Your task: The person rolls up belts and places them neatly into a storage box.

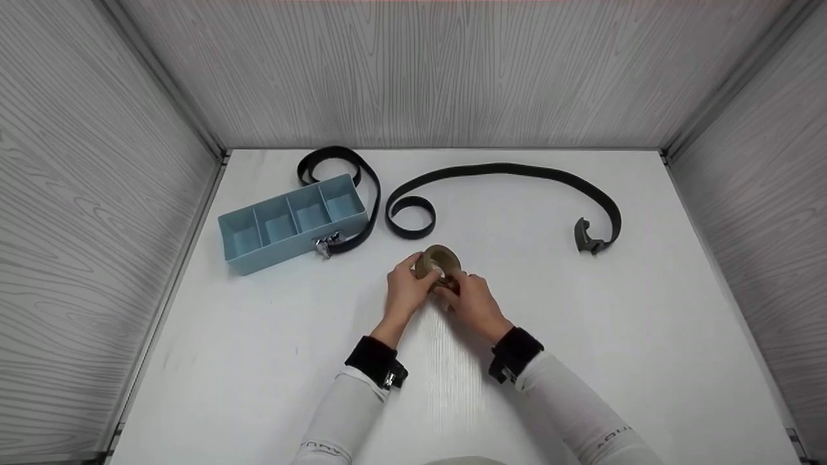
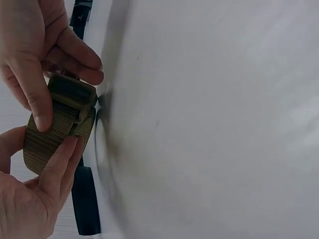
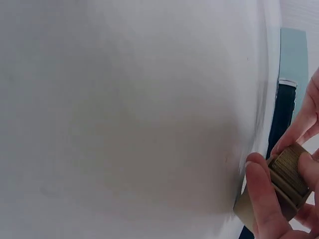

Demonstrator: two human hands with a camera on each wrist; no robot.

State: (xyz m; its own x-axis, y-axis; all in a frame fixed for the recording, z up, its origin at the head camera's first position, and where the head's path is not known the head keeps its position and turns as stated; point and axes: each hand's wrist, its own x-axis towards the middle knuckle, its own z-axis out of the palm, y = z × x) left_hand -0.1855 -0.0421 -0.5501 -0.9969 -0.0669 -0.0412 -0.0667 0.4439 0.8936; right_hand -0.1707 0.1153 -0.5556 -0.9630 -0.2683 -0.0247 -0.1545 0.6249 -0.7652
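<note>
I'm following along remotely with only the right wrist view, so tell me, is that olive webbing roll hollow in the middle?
Observer: Yes, the head view shows the olive webbing roll open at its centre.
Operator: How many compartments does the pale blue box have?
Observer: Four, in a row along its length.
Operator: And anything out to the right on the table?
Observer: Yes, a black belt, coiled at its left end, with a dark buckle at its right end.
</note>
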